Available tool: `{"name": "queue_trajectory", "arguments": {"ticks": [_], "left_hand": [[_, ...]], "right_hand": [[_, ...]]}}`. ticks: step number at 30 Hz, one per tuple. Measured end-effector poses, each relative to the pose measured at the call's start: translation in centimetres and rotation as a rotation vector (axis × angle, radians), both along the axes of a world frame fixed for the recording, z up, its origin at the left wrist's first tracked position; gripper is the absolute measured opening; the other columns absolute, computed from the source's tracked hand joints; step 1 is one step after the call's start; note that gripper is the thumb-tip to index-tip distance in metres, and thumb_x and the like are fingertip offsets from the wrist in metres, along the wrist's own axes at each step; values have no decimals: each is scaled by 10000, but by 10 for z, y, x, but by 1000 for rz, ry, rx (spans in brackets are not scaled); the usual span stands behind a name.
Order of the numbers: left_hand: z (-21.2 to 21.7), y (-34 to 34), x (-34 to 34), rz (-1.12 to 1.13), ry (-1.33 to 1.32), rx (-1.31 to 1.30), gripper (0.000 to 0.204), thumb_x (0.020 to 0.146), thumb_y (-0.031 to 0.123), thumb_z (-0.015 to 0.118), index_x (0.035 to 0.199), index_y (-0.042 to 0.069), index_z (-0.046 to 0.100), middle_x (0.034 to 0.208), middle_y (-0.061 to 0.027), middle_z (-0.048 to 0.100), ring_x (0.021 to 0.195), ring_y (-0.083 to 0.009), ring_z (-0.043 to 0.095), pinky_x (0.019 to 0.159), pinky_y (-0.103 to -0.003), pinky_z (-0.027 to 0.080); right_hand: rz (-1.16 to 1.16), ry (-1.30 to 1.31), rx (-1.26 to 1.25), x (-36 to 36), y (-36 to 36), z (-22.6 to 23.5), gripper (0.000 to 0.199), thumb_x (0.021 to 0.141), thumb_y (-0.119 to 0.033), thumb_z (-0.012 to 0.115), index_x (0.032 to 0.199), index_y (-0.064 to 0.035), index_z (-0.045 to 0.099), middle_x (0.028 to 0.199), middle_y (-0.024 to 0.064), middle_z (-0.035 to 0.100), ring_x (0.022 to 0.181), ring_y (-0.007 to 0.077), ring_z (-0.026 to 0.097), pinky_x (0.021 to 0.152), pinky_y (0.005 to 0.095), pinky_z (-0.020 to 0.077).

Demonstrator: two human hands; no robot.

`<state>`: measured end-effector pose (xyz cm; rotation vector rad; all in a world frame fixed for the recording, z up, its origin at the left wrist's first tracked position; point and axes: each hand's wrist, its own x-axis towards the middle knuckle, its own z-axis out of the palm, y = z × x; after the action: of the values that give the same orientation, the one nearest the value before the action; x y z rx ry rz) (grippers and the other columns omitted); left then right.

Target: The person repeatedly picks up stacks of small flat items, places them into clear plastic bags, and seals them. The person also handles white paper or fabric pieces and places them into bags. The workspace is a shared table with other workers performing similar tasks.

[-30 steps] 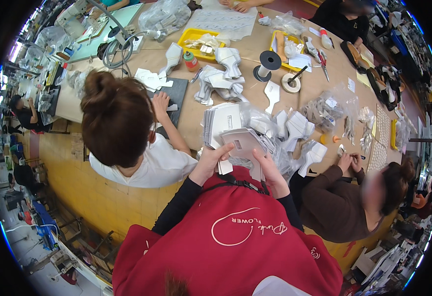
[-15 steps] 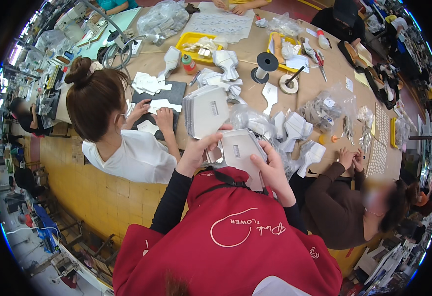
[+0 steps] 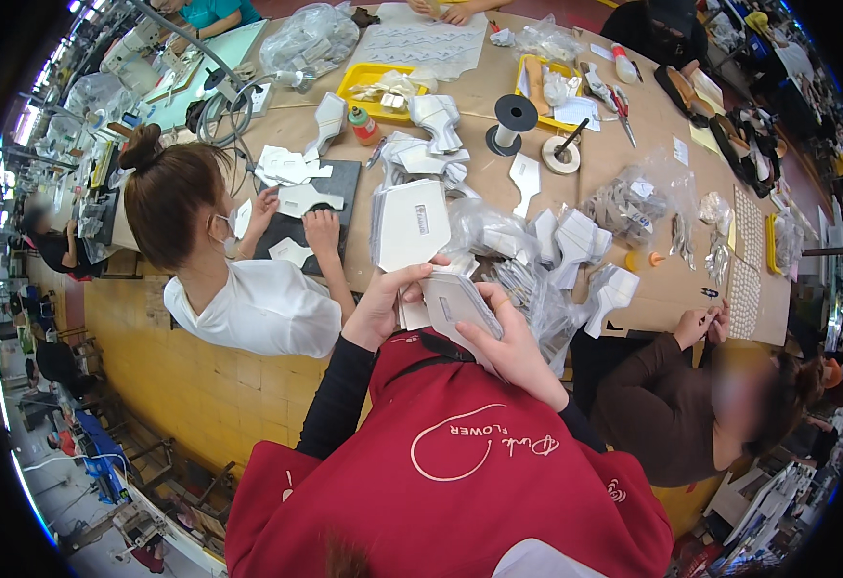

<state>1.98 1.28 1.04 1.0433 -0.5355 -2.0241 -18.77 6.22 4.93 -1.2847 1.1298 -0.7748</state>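
Observation:
My left hand [image 3: 383, 302] is closed at the lower edge of a thick stack of white cut pieces [image 3: 412, 227], each with a small printed mark; the stack stands up beyond my fingers. My left fingertips also meet the top of a second stack of similar pieces [image 3: 448, 306]. Around the right side of that second stack, my right hand [image 3: 518, 349] is closed, thumb across its face. The second stack tilts so its layered edge shows. Both stacks are above the apron at the table's near edge. The undersides and some fingers are hidden.
White shaped pieces in plastic [image 3: 493, 236] lie just beyond my hands. A black spool [image 3: 515, 120], a tape roll [image 3: 562, 154], a glue bottle [image 3: 363, 125] and a yellow tray [image 3: 352, 89] stand farther off. Co-workers sit close at left [image 3: 258, 308] and right [image 3: 657, 405].
My right hand has moved left, and the second stack has turned and tilted, showing its edge. The first stack sits slightly farther right and more upright.

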Motion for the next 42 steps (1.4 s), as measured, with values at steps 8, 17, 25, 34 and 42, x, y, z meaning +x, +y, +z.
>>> {"name": "queue_trajectory", "arguments": {"ticks": [8, 17, 25, 34, 42], "left_hand": [[1, 0, 3, -16, -89, 41, 231, 837, 67, 667, 1033, -6, 568, 742, -4, 560, 468, -37, 409, 423, -203, 341], [-12, 7, 12, 147, -124, -6, 276, 913, 142, 589, 1097, -61, 560, 800, -47, 606, 495, -43, 412, 445, -198, 341], [-17, 20, 35, 236, -194, -31, 143, 920, 114, 570, 1019, 10, 561, 843, -67, 610, 491, -48, 420, 460, -198, 332], [-42, 34, 37, 152, -225, 61, 185, 927, 146, 573, 1042, 1, 575, 826, -52, 608, 505, -47, 415, 462, -192, 330], [-106, 2, 3, 66, 26, 375, 238, 958, 289, 577, 1045, 71, 537, 663, 18, 502, 528, -61, 450, 491, -203, 386]], "right_hand": [[-37, 36, 64, -9, -1, -2, 428, 888, -196, 645, 1227, 36, 521, 1041, 160, 649, 939, 192, 632, 827, 308, 484], [-450, -404, 339, -54, -46, -83, 406, 902, -41, 538, 1288, 53, 453, 1138, 119, 612, 962, 182, 619, 804, 283, 499], [-752, -151, 220, -111, -182, -227, 421, 874, -60, 546, 1253, 89, 437, 1177, 202, 583, 1088, 258, 571, 922, 365, 448], [-585, 23, 59, -102, -201, -212, 387, 896, -161, 595, 1220, 42, 534, 1024, 131, 651, 937, 164, 611, 816, 291, 478], [552, 274, 203, -28, -82, -212, 291, 890, -145, 590, 1152, -23, 619, 957, 92, 676, 923, 210, 648, 823, 322, 509]]}}
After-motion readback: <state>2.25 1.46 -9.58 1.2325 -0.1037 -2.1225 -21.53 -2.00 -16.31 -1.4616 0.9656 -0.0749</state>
